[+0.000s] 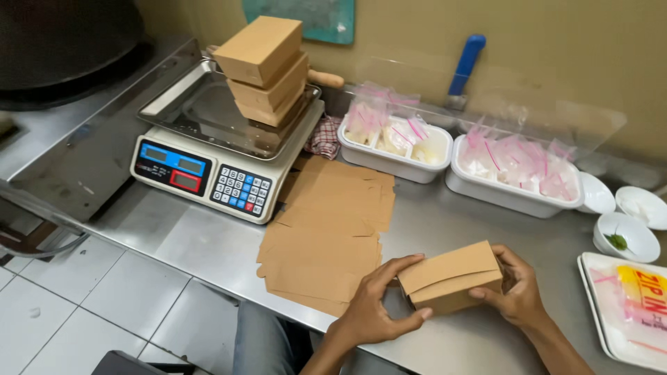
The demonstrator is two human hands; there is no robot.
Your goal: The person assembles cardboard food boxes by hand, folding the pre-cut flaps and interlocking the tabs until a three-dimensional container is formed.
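Stainless steel bench (174, 239) carries everything. At its back left corner a digital scale (222, 149) bears three stacked brown boxes (267, 69). Along the back edge sit two white tubs (514, 198) of small pink-sealed bags. Flat brown cardboard blanks (330, 232) lie mid-bench. At the front edge you hold a brown cardboard box (451, 278) between both hands: your left hand (379, 302) has fingers spread across its near end, your right hand (517, 292) has fingers curled against the far end.
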